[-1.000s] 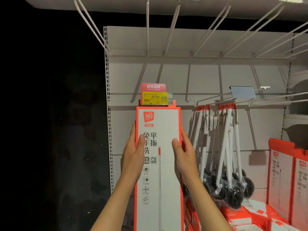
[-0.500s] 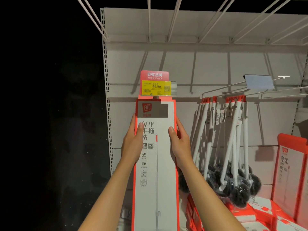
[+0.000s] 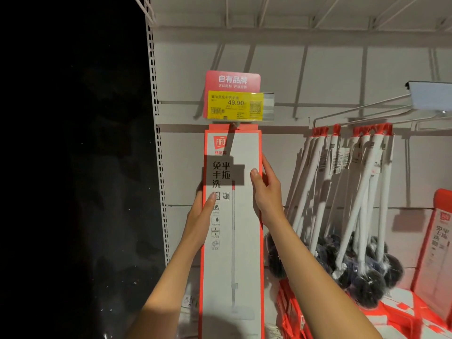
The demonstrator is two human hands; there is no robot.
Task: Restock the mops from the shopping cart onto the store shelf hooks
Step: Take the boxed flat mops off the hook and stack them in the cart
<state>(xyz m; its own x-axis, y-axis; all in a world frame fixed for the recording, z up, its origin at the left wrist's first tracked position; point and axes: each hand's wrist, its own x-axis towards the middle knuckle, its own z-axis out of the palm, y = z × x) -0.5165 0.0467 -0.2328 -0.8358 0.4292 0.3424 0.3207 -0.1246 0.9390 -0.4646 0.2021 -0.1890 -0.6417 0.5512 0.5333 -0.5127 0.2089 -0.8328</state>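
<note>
A tall white mop box with an orange border [image 3: 242, 241] hangs upright against the shelf back, its top just under the yellow price tag [image 3: 234, 105] at the tip of a hook. My left hand [image 3: 200, 216] holds the box's left edge, thumb on the front. My right hand [image 3: 266, 192] grips the right edge a little higher, thumb on the front and fingers behind. The hook itself is hidden behind the tag and box top.
White-handled mops with dark heads [image 3: 352, 216] hang from hooks to the right. More orange boxes [image 3: 437, 241] lean at far right and lie below [image 3: 401, 314]. Bare wire hooks [image 3: 318, 18] stick out overhead. A perforated shelf upright [image 3: 159, 167] borders darkness on the left.
The box has gone back toward the shelf and now sits under the price tag. My left hand has slid lower on the left edge. The view has come closer.
</note>
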